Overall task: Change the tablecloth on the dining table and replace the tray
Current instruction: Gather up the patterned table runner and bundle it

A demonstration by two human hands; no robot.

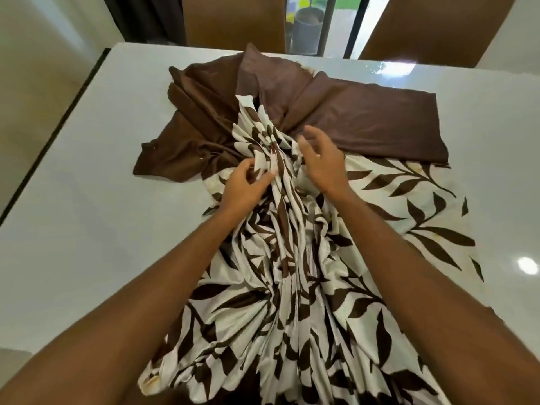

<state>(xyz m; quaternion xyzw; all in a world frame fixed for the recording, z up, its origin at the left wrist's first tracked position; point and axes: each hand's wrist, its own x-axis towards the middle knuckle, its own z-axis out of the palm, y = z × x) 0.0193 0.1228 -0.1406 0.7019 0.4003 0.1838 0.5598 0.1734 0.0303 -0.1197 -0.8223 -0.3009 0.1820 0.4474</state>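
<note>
On the glossy white tabletop (102, 214), the leaf-print tablecloth (292, 287) lies bunched along the middle. The left hand (248, 182) pinches the gathered folds; the right hand (321, 162) hovers, fingers spread. The change seems midway, with no tray in sight.

Glossy, smooth white on the table top (87, 223), mirror-bright with glare at far right. Soft cloth for the tablecloth (263, 331): faint satin sheen, finely ribbed, heavily creased. Duller finish on its far brown band (365, 121). Smooth brown covering on the far chairs (233, 21).
</note>
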